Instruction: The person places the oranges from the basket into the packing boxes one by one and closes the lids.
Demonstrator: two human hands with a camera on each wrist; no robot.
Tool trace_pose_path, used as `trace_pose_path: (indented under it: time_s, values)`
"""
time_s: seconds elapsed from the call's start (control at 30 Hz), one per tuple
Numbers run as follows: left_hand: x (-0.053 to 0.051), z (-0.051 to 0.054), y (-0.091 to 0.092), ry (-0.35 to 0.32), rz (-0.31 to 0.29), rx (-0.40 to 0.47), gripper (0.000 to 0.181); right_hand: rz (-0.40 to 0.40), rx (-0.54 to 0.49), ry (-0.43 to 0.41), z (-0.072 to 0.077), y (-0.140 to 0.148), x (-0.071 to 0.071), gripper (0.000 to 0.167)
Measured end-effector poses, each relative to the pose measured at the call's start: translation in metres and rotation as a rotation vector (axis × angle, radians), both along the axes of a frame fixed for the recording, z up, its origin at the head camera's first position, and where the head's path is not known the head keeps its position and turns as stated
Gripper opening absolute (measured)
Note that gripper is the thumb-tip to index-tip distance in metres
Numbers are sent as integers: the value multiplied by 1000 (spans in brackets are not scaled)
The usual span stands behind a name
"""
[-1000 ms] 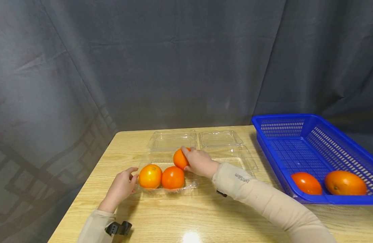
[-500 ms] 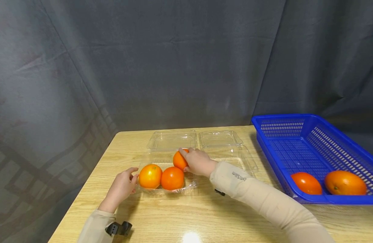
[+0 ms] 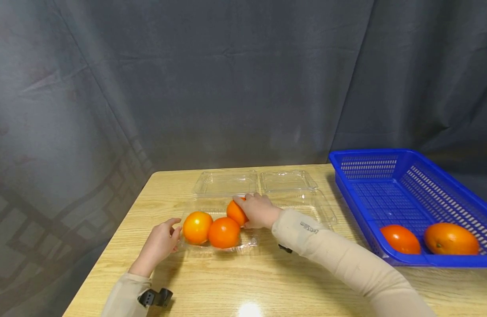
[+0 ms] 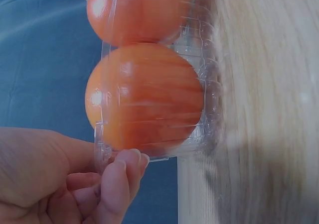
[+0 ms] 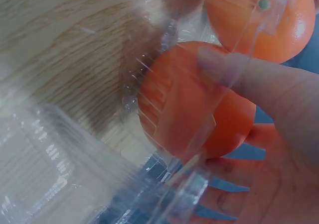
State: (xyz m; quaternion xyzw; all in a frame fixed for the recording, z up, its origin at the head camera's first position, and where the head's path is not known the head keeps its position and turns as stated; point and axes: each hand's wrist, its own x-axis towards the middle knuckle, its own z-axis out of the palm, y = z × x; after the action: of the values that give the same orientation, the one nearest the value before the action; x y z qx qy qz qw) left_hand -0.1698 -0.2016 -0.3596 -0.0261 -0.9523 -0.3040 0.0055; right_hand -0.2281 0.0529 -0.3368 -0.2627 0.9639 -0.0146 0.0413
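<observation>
Three oranges sit in a clear plastic clamshell box (image 3: 247, 246) on the table. The left orange (image 3: 197, 227) and the middle orange (image 3: 224, 233) lie along its near side. Behind them, at the right, my right hand (image 3: 261, 211) grips a third orange (image 3: 235, 213), thumb on one side and fingers on the other; the right wrist view shows this orange (image 5: 189, 104) through the clear wall. At the box's left end, my left hand (image 3: 159, 241) pinches its corner between thumb and fingertips, beside the nearest orange (image 4: 149, 97) in the left wrist view.
A second open clear box (image 3: 299, 204) stands to the right of the first. The blue plastic basket (image 3: 358, 211) at the right holds an orange (image 3: 451, 238) and another orange-red round fruit (image 3: 400, 239). A dark curtain (image 3: 243, 88) hangs behind the wooden table (image 3: 212, 286).
My right hand and its orange have moved slightly lower. The left orange has shifted a little away from me, and the middle one slightly left. My left hand has stayed in place.
</observation>
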Motion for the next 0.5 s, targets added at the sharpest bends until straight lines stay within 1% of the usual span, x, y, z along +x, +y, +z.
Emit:
trace_pose_path:
  time_s: [0.3,0.5]
  values:
    - [-1,-1,0,4,2,0,35,-10,27,-45,3,-4,0,84]
    - [0,0,1,16,-14,2,35,-17,38,-66,3,-5,1,87]
